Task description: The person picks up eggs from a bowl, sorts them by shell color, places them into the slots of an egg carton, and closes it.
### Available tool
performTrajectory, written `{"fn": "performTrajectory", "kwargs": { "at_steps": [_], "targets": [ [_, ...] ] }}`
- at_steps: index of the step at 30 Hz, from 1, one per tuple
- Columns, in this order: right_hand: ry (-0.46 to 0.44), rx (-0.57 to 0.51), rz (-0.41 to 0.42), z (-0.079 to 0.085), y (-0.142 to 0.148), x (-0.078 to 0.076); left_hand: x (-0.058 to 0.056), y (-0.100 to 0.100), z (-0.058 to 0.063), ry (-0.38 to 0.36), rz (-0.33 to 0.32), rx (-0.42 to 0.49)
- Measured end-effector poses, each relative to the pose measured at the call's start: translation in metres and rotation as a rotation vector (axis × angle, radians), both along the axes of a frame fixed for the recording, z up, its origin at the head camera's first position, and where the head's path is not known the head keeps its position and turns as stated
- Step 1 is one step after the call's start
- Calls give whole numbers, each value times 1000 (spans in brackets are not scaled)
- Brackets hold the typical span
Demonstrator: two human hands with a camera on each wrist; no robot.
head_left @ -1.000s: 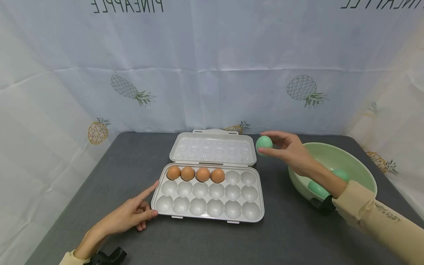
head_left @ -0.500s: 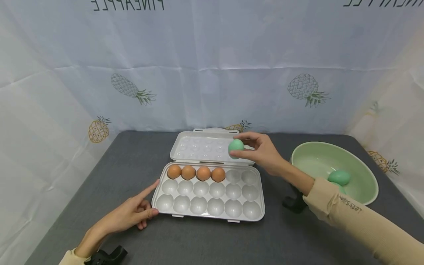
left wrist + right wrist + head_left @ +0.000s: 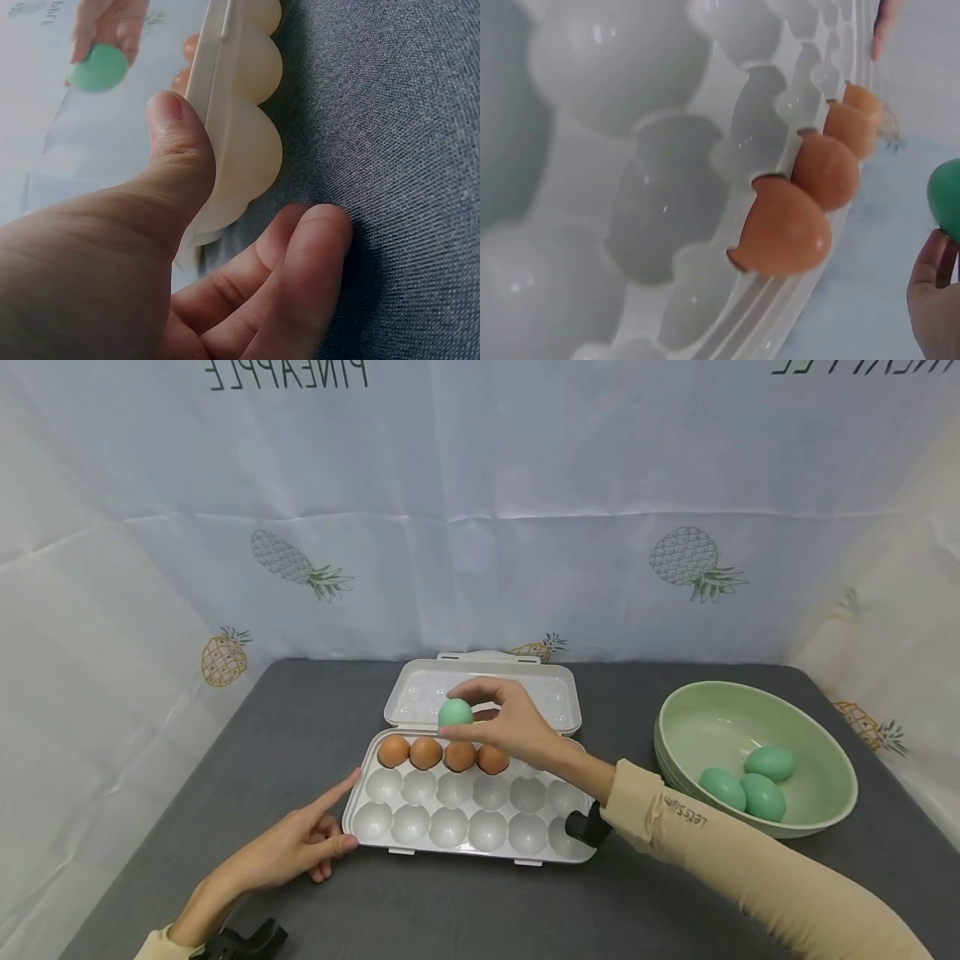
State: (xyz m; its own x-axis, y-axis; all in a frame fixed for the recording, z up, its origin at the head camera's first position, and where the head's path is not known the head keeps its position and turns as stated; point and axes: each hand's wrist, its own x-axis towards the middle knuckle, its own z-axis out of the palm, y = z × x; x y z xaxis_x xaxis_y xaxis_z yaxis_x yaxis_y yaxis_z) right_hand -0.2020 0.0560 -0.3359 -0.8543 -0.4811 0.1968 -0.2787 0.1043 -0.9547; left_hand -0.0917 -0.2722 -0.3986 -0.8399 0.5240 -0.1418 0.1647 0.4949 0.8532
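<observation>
My right hand [image 3: 506,718] pinches a green egg [image 3: 454,713] between thumb and fingers, raised above the back row of a white egg tray [image 3: 468,851]. In that back row sit several brown eggs [image 3: 393,751], starting from the left end; the other cups that show hold nothing. Index finger straight, my left hand [image 3: 288,843] touches the tray's left side with index tip and thumb. The left wrist view shows its thumb [image 3: 176,139] against the tray's rim, the other fingers bent below. In the right wrist view, the green egg [image 3: 946,199] is cut off by the frame edge.
A light green bowl [image 3: 813,743] stands at the right with three green eggs [image 3: 763,797] in it. The tray's lid [image 3: 558,689] lies open behind it. A pineapple-print cloth [image 3: 480,585] hangs behind the dark grey table [image 3: 465,910].
My right hand has carried the green egg leftward, from beside the bowl, past the lid, to over the brown eggs. My left hand has stayed at the tray's left side.
</observation>
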Motion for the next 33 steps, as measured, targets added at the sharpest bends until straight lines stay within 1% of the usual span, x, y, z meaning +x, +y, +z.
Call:
{"fn": "performTrajectory", "kwargs": {
  "at_steps": [3, 8, 14, 18, 20, 22, 26, 29, 33],
  "targets": [
    [4, 5, 6, -5, -16, 2, 0, 1, -1, -2, 1, -2],
    [19, 27, 53, -16, -43, 8, 2, -1, -2, -4, 4, 0],
    [57, 154, 102, -31, -67, 18, 0, -2, -4, -12, 1, 5],
    [109, 191, 125, -34, -78, 19, -1, -2, -3, -13, -8, 11],
    [143, 209, 138, -35, -81, 19, -1, -2, -3, -11, -9, 10],
    [189, 260, 147, -35, -83, 19, -1, -2, -3, 1, -15, 14],
    [328, 375, 175, -36, -87, 20, -1, -3, -2, 13, -14, 21],
    [439, 460, 190, -37, -90, 20, -1, -3, -3, 8, -8, 21],
    [535, 578, 181, -39, -93, 23, -2, -2, -4, -4, -3, 20]
  ]
}}
